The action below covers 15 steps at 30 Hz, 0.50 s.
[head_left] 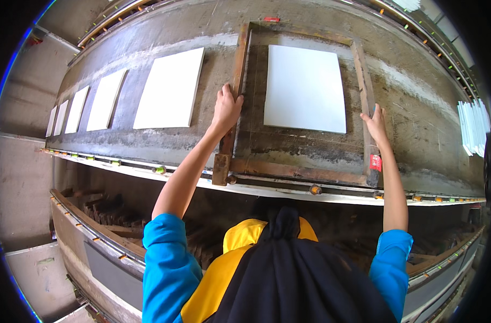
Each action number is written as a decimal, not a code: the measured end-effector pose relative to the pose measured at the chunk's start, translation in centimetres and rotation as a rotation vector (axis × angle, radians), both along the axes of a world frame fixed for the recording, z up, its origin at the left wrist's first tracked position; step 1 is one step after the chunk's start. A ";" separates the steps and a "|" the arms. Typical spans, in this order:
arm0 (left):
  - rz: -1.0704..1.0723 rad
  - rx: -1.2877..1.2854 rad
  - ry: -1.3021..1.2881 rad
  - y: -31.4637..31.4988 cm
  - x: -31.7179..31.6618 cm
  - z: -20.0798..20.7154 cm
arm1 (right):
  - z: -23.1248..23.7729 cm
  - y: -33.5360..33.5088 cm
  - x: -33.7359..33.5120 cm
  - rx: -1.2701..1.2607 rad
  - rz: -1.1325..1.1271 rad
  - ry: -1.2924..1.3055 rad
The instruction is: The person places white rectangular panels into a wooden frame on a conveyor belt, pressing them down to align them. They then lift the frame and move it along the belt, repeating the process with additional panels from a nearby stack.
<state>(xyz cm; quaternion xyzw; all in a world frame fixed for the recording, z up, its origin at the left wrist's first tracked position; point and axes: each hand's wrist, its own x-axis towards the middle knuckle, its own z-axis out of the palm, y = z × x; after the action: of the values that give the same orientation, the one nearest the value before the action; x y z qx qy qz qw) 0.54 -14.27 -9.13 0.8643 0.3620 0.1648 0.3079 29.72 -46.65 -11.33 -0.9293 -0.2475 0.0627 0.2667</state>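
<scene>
A large rectangular wooden frame (361, 75) lies over the long table, its bars dark and worn. My left hand (227, 110) is closed round the left bar, about halfway along. On the right bar, my right hand (375, 128) grips with the fingers over the outer edge. Inside the frame's outline is a flat white sheet or panel (304, 89). Faint thin lines show around it; whether a mesh spans the frame I cannot tell. A red label (375, 162) sits at the frame's near right corner, and a wooden block (220, 169) juts from the near left one.
Several more white panels (170, 89) lie in a row to the left on the stained table (412, 129). A stack of white sheets (472, 128) is at the far right. Along the near edge runs a rail (288, 185) with small coloured stops. Behind me stands another long table (116, 269).
</scene>
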 end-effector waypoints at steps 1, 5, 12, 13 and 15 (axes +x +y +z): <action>-0.003 0.001 0.001 0.0 0.2 0.2 | -0.9 -0.2 0.2 -0.001 -0.024 -0.047; -0.025 0.036 -0.016 -0.1 0.5 0.0 | -1.8 -0.9 0.9 0.035 0.008 -0.088; -0.024 0.018 0.028 0.5 0.2 0.1 | -0.6 0.7 -0.6 0.060 -0.007 -0.131; -0.029 0.017 0.032 0.1 0.3 0.0 | -0.6 0.3 -0.7 0.056 -0.004 -0.138; -0.037 0.037 0.007 0.1 0.4 0.2 | -0.6 0.4 -0.4 0.067 0.009 -0.143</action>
<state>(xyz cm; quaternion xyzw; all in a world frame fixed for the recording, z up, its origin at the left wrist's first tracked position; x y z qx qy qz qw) 0.96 -14.13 -8.92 0.8769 0.3440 0.1627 0.2937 29.31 -46.27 -11.91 -0.9208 -0.2721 -0.0111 0.2792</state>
